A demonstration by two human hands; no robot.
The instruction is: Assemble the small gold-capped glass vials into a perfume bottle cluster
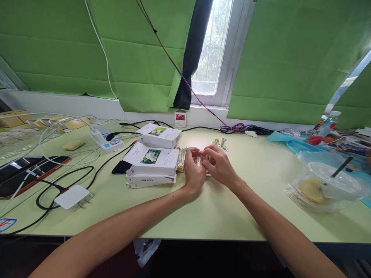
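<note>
Above the table's middle, my left hand has its fingers closed around a small clear glass vial. My right hand meets it there, thumb and fingertips pinched together at the vial's top. Whether something tiny sits between those fingertips is hidden. Just behind the right hand stand small glass bottles with shiny gold and silver tops. Several slim gold-and-clear vials lie left of my left hand, beside a stack of white flower-printed boxes. Those vials are partly covered by the hand.
Another white box lies behind the stack. To the left are a power strip, a white charger, looping cables and a dark phone. A bagged drink cup stands at right, near blue plastic.
</note>
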